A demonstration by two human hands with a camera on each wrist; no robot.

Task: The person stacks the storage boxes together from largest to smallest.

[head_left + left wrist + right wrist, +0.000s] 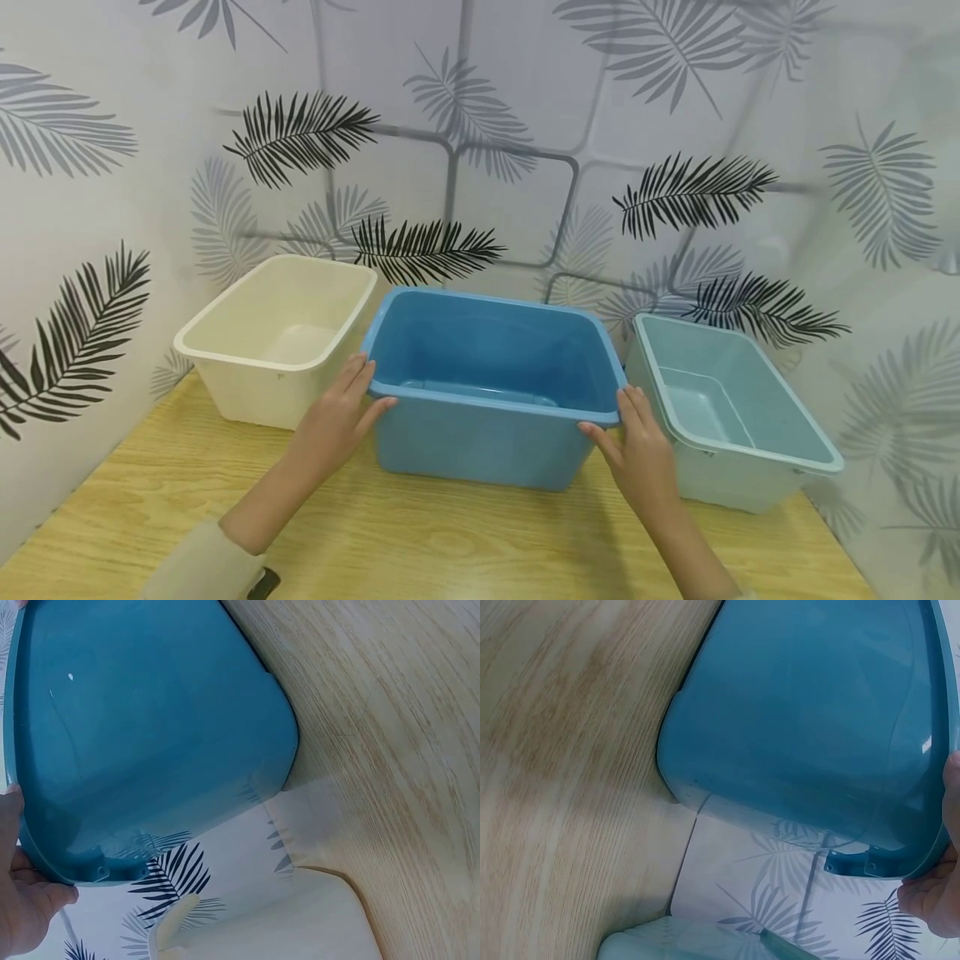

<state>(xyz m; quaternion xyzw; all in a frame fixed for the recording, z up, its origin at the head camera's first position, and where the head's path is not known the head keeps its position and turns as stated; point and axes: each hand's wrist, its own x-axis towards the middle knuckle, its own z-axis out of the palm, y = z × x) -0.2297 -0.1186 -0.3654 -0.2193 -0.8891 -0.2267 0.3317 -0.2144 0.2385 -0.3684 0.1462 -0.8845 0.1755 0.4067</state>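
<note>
Left to right along the wood-grained yellow table (420, 542): a cream tub (255, 392), matte and round-cornered, flaring toward a rolled lip; a blue tub (480, 442), smooth, oblong and deep, its walls tapering to the base; a green tub (738, 479), pale, similarly shaped, set at an angle. All three look like moulded plastic. Behind hangs a pale wall covering (517, 75) printed with grey and black feathery fronds. The blue tub stands upright on the table, between the other two.

The left wrist view adds small ribs (97, 874) beneath the blue rim and a gap between the blue and cream tubs; the head view alone gives the interiors. The right wrist view adds similar brackets (849, 862) under the opposite end and a gap before the green tub.

The left hand (333, 425) grips the blue tub's left front corner, fingers close together over the rim, thumb spread away along the front. The right hand (643, 454) clasps the right front corner likewise, fingers over the end, thumb against the front.
</note>
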